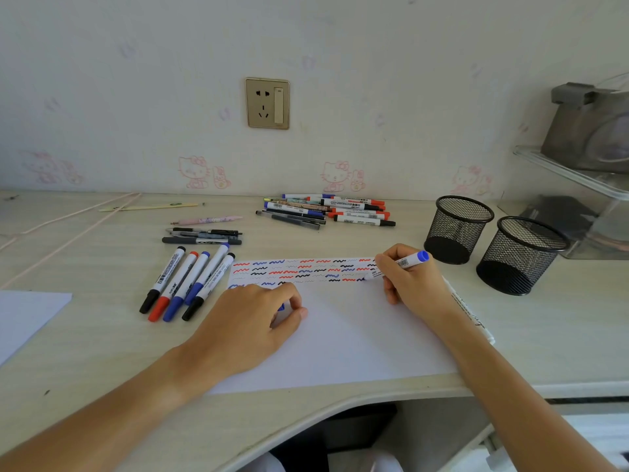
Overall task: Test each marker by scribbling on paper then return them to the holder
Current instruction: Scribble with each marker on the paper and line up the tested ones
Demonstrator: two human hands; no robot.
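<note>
My right hand grips a blue-ended white marker with its tip down on the white paper, at the right end of the rows of red, blue and black squiggles. My left hand rests on the paper's left part and pinches a small blue cap, mostly hidden by the fingers. Several capped markers lie side by side left of the paper. Two black mesh holders stand at the right; I see no markers in them.
A pile of markers and pens lies at the back centre, and a few pens lie behind the capped markers. Another marker lies along the paper's right edge. A second sheet sits at the left. A clear box stands far right.
</note>
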